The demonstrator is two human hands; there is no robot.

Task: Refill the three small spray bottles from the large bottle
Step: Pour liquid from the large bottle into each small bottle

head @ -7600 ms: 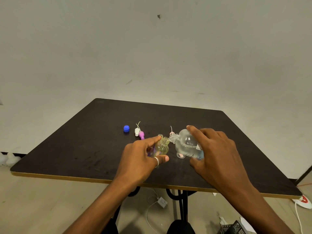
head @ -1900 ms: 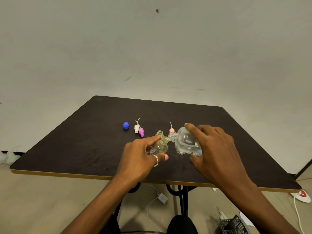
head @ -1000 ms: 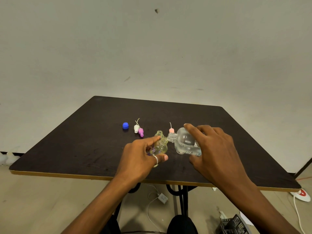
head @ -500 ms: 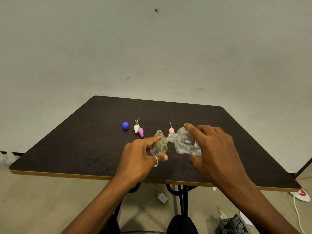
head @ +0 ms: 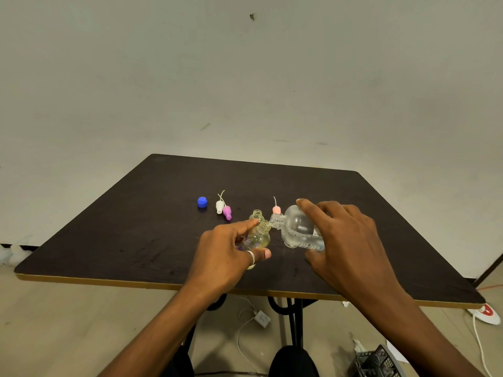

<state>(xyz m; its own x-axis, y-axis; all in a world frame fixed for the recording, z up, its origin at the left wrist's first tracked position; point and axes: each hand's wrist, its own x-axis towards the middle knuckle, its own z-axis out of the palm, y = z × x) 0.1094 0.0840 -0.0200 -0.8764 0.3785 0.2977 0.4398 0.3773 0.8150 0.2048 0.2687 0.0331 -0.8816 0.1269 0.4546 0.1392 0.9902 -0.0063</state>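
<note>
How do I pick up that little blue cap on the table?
Pinch the blue cap by its round side wall, coming straight down from above. It sits flat and low on the table, so nothing sticks up to grab. There is bare space all round it, and the white spray top nearby lies apart.

Bare room, plain wall [head: 245, 77], dark table [head: 130, 235]
</note>
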